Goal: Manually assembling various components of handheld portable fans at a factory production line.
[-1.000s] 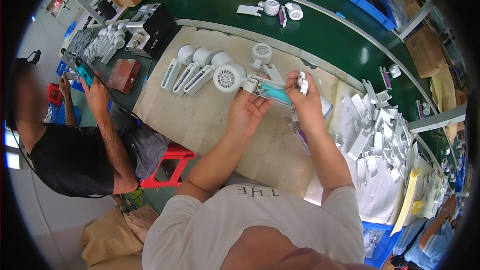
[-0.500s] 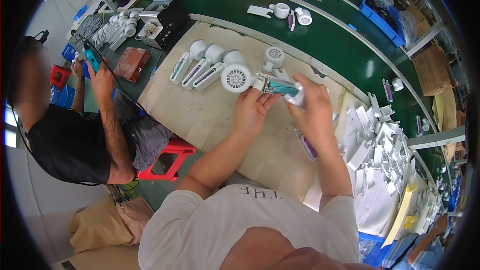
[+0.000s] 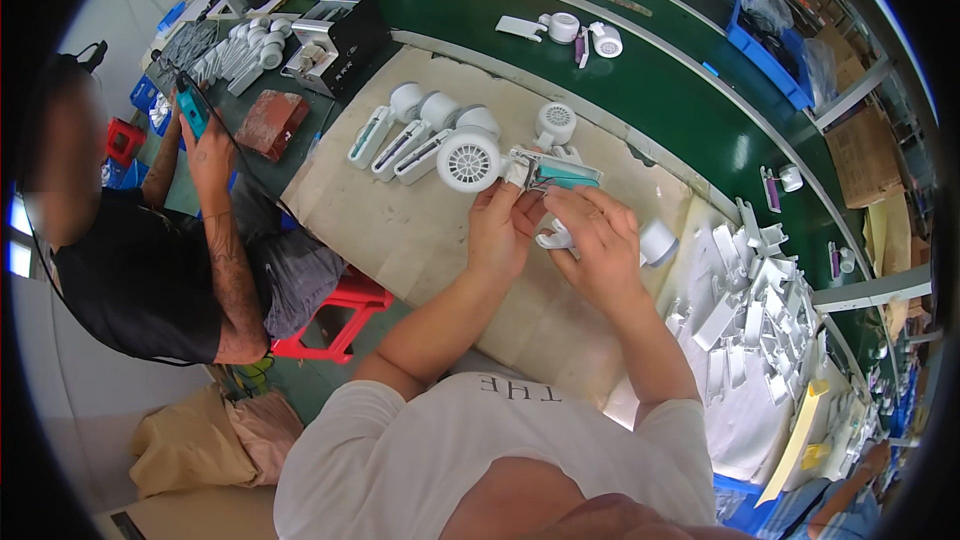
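Observation:
A white hair-dryer-shaped appliance with a round slotted head [image 3: 468, 161] is in my left hand [image 3: 499, 230], its fingers closed near the joint of head and handle. The handle is open and points right, showing a teal part [image 3: 566, 174] and thin wires. My right hand [image 3: 600, 243] is closed just below the handle, fingertips at the wires. Under its fingers a curved white plastic piece [image 3: 553, 236] sticks out; the rest of it is hidden. Several similar appliances [image 3: 425, 135] lie side by side to the left, and another [image 3: 556, 124] lies behind the handle.
White plastic shells [image 3: 750, 300] are heaped at the right, near a white cylindrical part [image 3: 658, 242]. A green conveyor [image 3: 440, 10] curves behind the table, carrying more appliances. At left, a co-worker [image 3: 150, 270] holds a teal power tool [image 3: 192, 112] near a black machine [image 3: 340, 40] and a reddish block [image 3: 273, 124].
My right hand has come down and left from the handle's far end, with the white piece now below the handle. The left hand still holds the appliance.

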Action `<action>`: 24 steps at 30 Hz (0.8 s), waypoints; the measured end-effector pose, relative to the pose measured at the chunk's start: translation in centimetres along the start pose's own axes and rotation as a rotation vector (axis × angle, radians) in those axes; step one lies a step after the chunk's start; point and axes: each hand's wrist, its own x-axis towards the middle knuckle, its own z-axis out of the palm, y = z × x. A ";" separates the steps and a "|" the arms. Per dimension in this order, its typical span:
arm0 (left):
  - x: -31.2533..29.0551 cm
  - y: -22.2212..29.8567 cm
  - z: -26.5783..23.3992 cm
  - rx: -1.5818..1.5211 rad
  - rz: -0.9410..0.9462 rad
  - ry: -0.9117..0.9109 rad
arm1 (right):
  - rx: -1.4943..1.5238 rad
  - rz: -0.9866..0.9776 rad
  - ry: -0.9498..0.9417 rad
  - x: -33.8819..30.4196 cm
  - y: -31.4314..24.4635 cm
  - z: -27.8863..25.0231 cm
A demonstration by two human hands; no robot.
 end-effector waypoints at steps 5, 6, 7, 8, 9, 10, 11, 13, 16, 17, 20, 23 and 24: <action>-0.1 -0.2 -0.2 0.012 -0.030 -0.026 | 0.007 0.043 -0.045 0.6 -0.1 -0.3; -0.2 -0.3 -0.2 0.013 -0.030 -0.026 | 0.018 0.049 -0.044 0.7 -0.1 -0.3; -0.2 -0.5 -0.2 0.012 -0.022 -0.022 | 0.019 0.050 -0.044 0.7 0.0 -0.4; -0.3 -0.6 -0.2 0.011 -0.015 -0.019 | 0.038 0.049 -0.051 0.7 0.0 -0.5; -0.3 -0.6 -0.1 0.012 -0.017 -0.021 | 0.055 0.050 -0.057 0.8 0.1 -0.6; -0.3 -0.6 0.1 0.003 -0.009 -0.027 | 0.052 0.053 -0.056 0.9 0.2 -0.7; -0.3 -0.6 0.3 -0.007 -0.001 -0.031 | 0.072 0.066 -0.061 1.0 0.3 -0.8; -0.3 -1.0 -0.2 0.004 -0.012 -0.040 | 0.097 0.078 -0.068 1.2 0.4 -0.9; -0.4 -0.9 -0.2 -0.009 -0.034 -0.031 | 0.128 0.135 -0.091 1.4 0.6 -1.1; -0.4 -0.8 -0.1 -0.032 -0.043 -0.012 | 0.149 0.183 -0.097 1.2 0.7 -1.3; -0.1 -0.6 0.3 -0.008 -0.044 0.006 | 0.144 0.239 -0.048 1.2 1.2 -1.3; 0.0 -1.0 0.2 -0.027 -0.037 -0.018 | 0.083 0.207 -0.027 1.7 0.7 -1.3; 0.0 -1.1 0.2 -0.026 -0.041 -0.022 | 0.053 0.171 -0.058 2.0 0.3 -1.2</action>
